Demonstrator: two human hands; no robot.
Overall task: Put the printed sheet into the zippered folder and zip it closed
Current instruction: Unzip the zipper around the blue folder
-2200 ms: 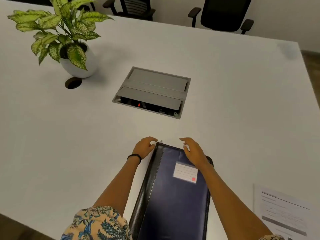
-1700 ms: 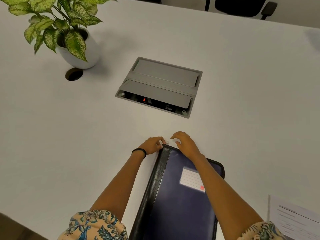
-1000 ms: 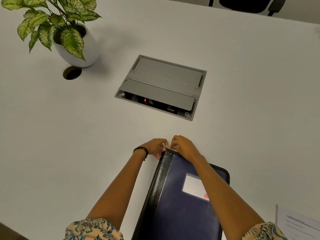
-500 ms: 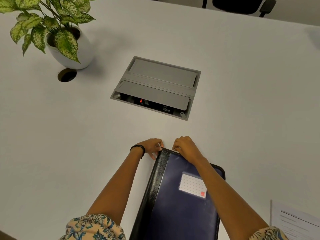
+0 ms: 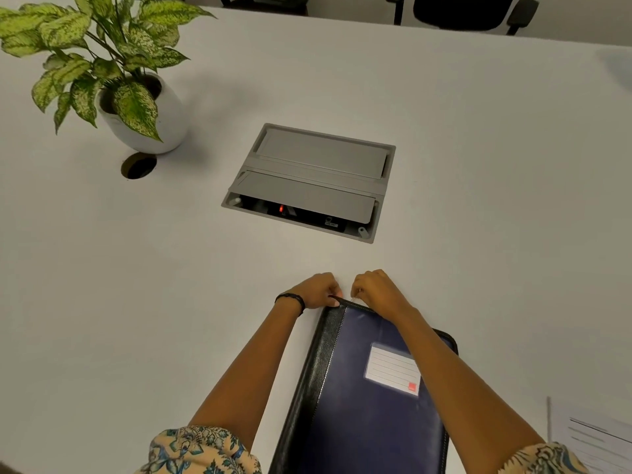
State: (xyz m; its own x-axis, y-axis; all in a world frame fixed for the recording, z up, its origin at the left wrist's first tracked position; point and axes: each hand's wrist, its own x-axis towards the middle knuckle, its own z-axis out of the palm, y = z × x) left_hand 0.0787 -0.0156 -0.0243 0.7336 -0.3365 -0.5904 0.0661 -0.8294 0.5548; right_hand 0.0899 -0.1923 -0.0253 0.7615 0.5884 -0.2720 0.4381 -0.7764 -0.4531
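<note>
Right hand, flat on the zippered folder moments ago, now pinches its zip pull, left hand gripping the corner: opening looks imminent. Printed sheet waits alongside on the desk.

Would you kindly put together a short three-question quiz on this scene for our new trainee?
1. True or false: the printed sheet already lies inside the zippered folder.
2. The left hand and right hand grip the folder at its: A) far left corner; B) near edge; C) label.
3. Fill in: the potted plant stands to the ___ of the grey power box.
Key: 1 false; 2 A; 3 left.
</note>
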